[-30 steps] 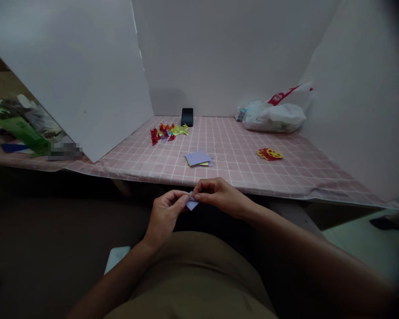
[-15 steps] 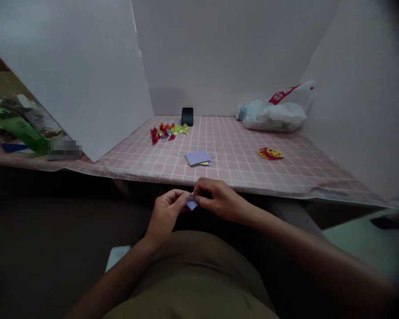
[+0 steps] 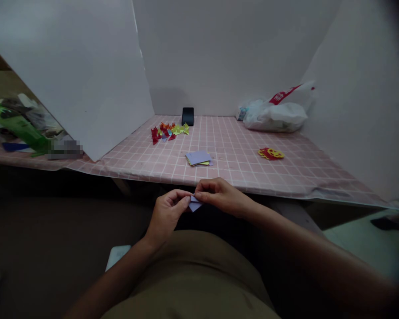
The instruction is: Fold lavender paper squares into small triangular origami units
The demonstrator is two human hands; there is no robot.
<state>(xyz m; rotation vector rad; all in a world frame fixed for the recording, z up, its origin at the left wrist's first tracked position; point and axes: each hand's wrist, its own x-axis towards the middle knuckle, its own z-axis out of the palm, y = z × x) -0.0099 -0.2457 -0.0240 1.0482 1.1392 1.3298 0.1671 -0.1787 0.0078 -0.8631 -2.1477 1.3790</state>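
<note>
A small folded piece of purple paper (image 3: 195, 206) is held over my lap, just in front of the table edge. My left hand (image 3: 168, 210) pinches its left side between thumb and fingers. On its upper right, the thumb and index finger of my right hand (image 3: 219, 197) are closed on the paper. Its lower corner points down, and a crease runs across it near the top; the fingertips hide the rest. Beyond my hands lies a stack of paper squares (image 3: 198, 157), purple on top with yellow showing beneath.
On the pink checked table (image 3: 229, 150) are folded paper figures (image 3: 168, 131), a dark phone (image 3: 188, 116), a red and yellow flat item (image 3: 271, 153) and a white plastic bag (image 3: 275, 116). White panels (image 3: 236, 57) enclose it. A green bottle (image 3: 20, 128) lies far left.
My right thumb and fingers have shifted slightly on the purple paper, and more of its lower part and crease now shows. My left hand keeps its pinch.
</note>
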